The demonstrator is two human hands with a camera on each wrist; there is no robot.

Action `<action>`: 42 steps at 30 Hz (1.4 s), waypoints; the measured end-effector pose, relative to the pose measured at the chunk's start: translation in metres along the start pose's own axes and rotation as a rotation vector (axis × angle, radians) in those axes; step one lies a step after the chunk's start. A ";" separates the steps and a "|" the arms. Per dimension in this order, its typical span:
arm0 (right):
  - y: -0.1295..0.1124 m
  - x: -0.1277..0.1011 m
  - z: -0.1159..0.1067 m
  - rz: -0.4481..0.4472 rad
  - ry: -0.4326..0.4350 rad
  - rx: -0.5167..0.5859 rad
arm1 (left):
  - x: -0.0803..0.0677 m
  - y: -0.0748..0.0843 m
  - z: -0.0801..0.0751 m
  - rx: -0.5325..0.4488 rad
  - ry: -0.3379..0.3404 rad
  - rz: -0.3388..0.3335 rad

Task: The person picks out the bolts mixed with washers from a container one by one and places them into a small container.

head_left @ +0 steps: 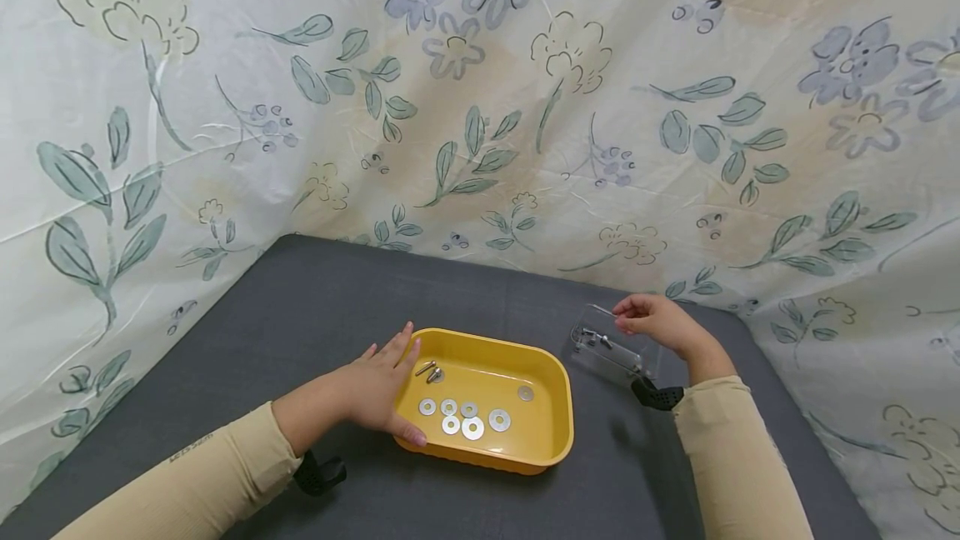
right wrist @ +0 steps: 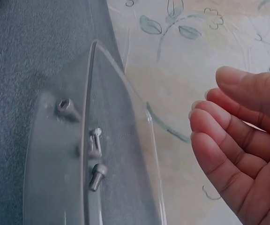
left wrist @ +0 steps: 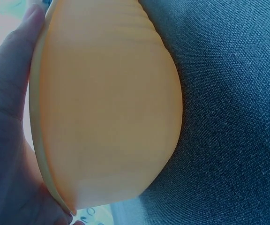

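Observation:
My left hand (head_left: 375, 390) rests across the left rim of a yellow tray (head_left: 495, 462), fingers spread and straight, thumb toward the front corner. In the left wrist view the tray's outer wall (left wrist: 107, 108) fills the middle, with the hand along its rim. Flat metal washers (head_left: 472, 428) lie on the tray floor, several grouped at the front and one to the right. A few small screws (head_left: 426, 368) lie near the back left. Over a clear plastic box (head_left: 626, 355) hovers my right hand (head_left: 660, 323), fingers loosely bent, holding nothing. Socket-head screws (right wrist: 97, 176) lie inside that box.
Dark grey cloth (head_left: 337, 290) covers the table. A floral curtain (head_left: 480, 107) stands behind it and along both sides. The clear box sits right of the tray, with a strip of cloth between them. Black straps (head_left: 656, 394) circle both wrists.

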State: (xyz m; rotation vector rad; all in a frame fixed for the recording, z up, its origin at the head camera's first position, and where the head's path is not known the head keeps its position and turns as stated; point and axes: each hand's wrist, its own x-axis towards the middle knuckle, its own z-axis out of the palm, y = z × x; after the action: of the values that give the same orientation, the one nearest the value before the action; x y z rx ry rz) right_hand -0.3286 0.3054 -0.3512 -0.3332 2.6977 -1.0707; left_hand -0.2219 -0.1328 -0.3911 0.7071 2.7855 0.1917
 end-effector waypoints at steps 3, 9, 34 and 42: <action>-0.005 0.000 0.000 -0.009 -0.004 -0.013 | 0.000 0.000 0.000 -0.001 0.000 -0.001; -0.020 0.001 0.003 -0.052 -0.007 -0.029 | 0.000 0.000 0.000 -0.005 0.003 0.001; -0.084 0.020 0.055 -0.279 -0.106 -0.055 | 0.000 -0.002 0.001 -0.012 0.017 0.012; -0.100 0.030 0.078 -0.307 -0.182 -0.044 | 0.001 -0.003 0.002 -0.012 0.016 0.011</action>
State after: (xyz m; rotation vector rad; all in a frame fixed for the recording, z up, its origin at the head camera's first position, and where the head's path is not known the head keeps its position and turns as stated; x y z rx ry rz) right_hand -0.3217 0.1751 -0.3408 -0.8323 2.5628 -1.0006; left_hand -0.2229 -0.1347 -0.3936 0.7211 2.7938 0.2174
